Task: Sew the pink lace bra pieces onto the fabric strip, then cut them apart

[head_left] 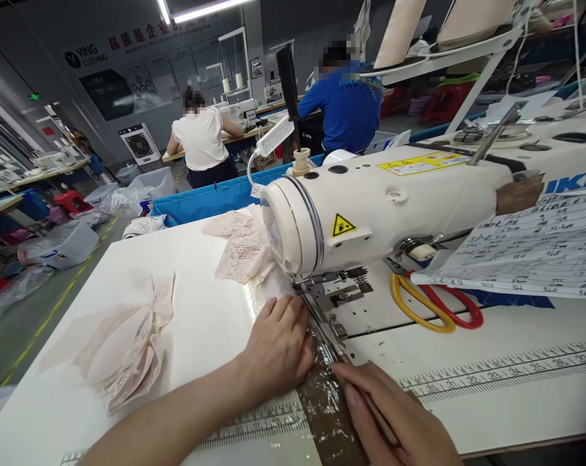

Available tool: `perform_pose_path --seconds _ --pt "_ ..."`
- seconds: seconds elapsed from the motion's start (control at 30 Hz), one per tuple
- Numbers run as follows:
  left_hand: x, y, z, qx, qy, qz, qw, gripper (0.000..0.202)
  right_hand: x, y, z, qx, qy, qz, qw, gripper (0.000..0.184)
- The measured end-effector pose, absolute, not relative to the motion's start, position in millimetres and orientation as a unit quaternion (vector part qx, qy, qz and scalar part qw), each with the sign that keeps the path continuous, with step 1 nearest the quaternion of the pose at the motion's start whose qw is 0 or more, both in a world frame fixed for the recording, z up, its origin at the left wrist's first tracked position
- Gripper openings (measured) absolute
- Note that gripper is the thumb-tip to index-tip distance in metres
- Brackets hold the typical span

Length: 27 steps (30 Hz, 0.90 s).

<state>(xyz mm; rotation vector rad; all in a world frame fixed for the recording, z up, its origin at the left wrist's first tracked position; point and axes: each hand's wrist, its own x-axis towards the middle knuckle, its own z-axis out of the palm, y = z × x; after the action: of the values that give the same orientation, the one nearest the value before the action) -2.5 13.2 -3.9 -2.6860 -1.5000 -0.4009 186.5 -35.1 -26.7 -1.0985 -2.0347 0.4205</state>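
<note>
My left hand (pixel 279 344) lies flat with fingers together, pressing pale pink lace fabric (pixel 247 249) onto the white table just left of the presser foot (pixel 322 294) of a white sewing machine (pixel 370 204). My right hand (pixel 394 417) is closed in a pinch on a thin stick-like tool (pixel 370 408) at the table's near edge, its tip pointing toward the needle plate along a taped brown strip (pixel 322 408). The lace runs behind the machine head.
A pile of pale pink lace pieces (pixel 123 349) lies on the table's left. Yellow and red handled scissors (pixel 433 307) rest right of the needle, under a handwritten paper sheet (pixel 535 249). Two people sit at machines beyond a blue bin (pixel 210 197).
</note>
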Motion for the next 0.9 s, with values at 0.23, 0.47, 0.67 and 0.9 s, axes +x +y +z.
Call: perform_pose_path --seconds 0.23,0.47,0.67,0.9 --pt "-3.8 18.6 -3.0 -0.863 -0.483 -0.146 -0.009 0.04 161.8 -17.7 -27.5 -0.405 -0.838 -0.097 0.352 0.028" --pt "-6.0 19.4 -4.1 -0.862 -0.481 -0.162 -0.015 0.039 154.1 -10.1 -25.3 -0.403 -0.843 -0.142 0.329 0.033" --pt "-7.4 21.6 -3.5 -0.858 -0.489 -0.158 -0.017 0.041 151.6 -11.1 -30.9 -0.434 -0.83 -0.161 0.312 0.034" --pt "-16.9 28.2 -1.3 -0.861 -0.478 -0.174 -0.004 0.039 149.5 -13.5 -32.1 -0.451 -0.815 -0.195 0.305 0.034"
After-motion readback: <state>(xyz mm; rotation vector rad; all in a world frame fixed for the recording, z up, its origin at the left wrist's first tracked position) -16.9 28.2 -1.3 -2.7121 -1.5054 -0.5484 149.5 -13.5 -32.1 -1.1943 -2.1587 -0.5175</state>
